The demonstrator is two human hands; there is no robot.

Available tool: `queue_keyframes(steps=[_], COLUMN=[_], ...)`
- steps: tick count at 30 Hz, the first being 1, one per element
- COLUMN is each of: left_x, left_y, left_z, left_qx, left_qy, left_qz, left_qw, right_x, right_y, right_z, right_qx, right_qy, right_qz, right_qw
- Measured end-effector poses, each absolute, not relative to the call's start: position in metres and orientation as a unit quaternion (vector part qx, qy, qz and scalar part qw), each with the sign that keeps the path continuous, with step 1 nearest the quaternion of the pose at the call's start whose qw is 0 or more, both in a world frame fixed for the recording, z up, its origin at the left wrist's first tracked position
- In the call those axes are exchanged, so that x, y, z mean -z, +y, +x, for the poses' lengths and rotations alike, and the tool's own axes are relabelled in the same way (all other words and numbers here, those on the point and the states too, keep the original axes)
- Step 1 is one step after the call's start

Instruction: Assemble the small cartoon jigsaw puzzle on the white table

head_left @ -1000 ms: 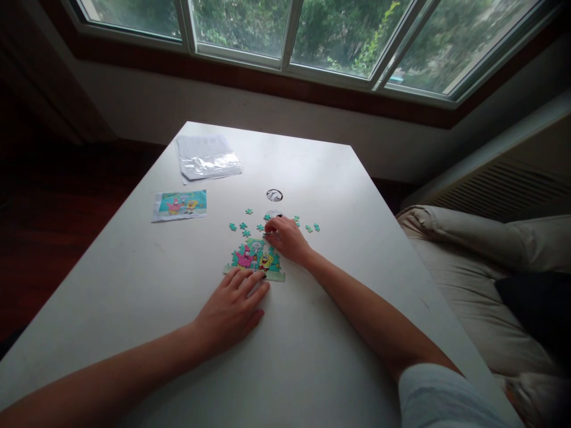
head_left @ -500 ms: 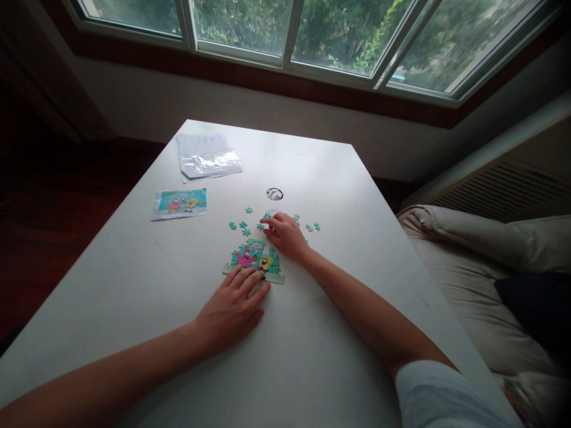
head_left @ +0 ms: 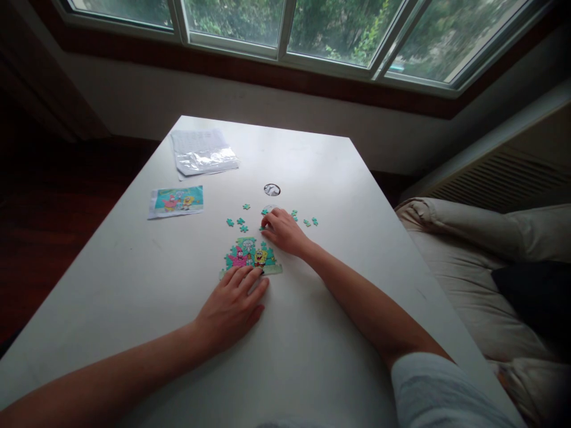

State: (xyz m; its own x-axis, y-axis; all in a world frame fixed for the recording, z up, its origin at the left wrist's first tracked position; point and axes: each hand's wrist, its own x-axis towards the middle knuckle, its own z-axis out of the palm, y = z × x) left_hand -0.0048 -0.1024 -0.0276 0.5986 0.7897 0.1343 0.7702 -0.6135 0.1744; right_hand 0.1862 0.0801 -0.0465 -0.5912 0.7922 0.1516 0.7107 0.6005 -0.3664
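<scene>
A partly built cartoon jigsaw puzzle (head_left: 250, 255) lies on the white table (head_left: 134, 285). My left hand (head_left: 232, 306) rests flat and open, fingertips touching the puzzle's lower edge. Just beyond the puzzle, my right hand (head_left: 283, 230) has its fingers curled down onto a loose teal piece at the top edge; whether it grips the piece is unclear. Several loose teal pieces (head_left: 236, 222) lie scattered left and right of that hand, more teal pieces (head_left: 310, 222) on the right.
A puzzle reference picture (head_left: 176, 201) lies to the left. A clear plastic bag on paper (head_left: 203, 156) sits at the far left of the table. A round cable hole (head_left: 272, 189) is in the tabletop. A beige cushion (head_left: 482, 249) lies on the right, windows ahead.
My right hand has moved slightly up from the puzzle's top edge toward the loose pieces. My left hand stays put. The view has shifted a little.
</scene>
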Motion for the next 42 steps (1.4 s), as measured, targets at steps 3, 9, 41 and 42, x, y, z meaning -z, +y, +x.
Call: queue_keyframes(steps=[3,9,41,42], left_x=[0.027,0.027,0.027,0.027], left_y=[-0.103,-0.103,-0.102,-0.102], left_z=[-0.005,-0.006,-0.009,-0.009], left_qx=[-0.094,-0.089,-0.088,-0.089], left_qy=[0.437,0.436,0.438,0.437], left_qz=[0.894,0.894,0.892,0.893], left_qw=[0.043,0.050,0.058,0.058], right_x=[0.045,0.041,0.040,0.040], right_y=[0.079,0.075,0.074,0.073], right_z=[0.188,0.188,0.196,0.196], right_qx=[-0.135,-0.135,-0.144,-0.142], right_qy=[-0.884,-0.890,-0.888,-0.887], right_qz=[-0.423,-0.412,-0.405,-0.407], right_qw=[0.143,0.141,0.164,0.164])
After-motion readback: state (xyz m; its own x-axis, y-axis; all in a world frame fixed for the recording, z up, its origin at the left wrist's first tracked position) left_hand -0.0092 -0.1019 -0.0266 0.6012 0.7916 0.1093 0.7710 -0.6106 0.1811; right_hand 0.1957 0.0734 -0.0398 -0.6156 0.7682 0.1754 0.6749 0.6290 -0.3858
